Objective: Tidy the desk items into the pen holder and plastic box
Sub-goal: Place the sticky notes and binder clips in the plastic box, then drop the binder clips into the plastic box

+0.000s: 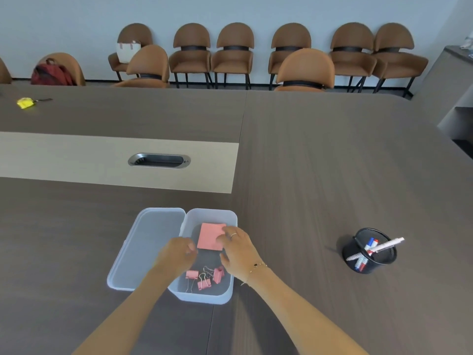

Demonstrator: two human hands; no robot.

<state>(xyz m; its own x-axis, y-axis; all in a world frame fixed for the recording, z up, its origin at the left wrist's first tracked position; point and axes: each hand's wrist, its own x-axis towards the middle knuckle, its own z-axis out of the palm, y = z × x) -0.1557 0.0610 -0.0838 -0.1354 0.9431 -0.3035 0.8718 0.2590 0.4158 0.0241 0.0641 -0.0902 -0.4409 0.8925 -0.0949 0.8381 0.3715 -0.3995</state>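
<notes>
A translucent plastic box [212,216] stands on the table in front of me, its lid [143,247] lying open beside it on the left. A pink sticky-note pad [210,237] sits in the box's far half, and three pink binder clips [204,278] lie in its near half. My right hand [240,249] reaches into the box with its fingertips on the pad's right edge. My left hand [176,257] hovers over the box's left wall, fingers curled close to the pad's left corner. At the right, a black mesh pen holder [371,252] holds several pens.
A metal cable grommet [159,160] is set in the table's beige strip. A yellow object [25,102] lies far left on the table. Brown chairs [233,55] line the far wall, and a grey cabinet [455,98] stands at the right.
</notes>
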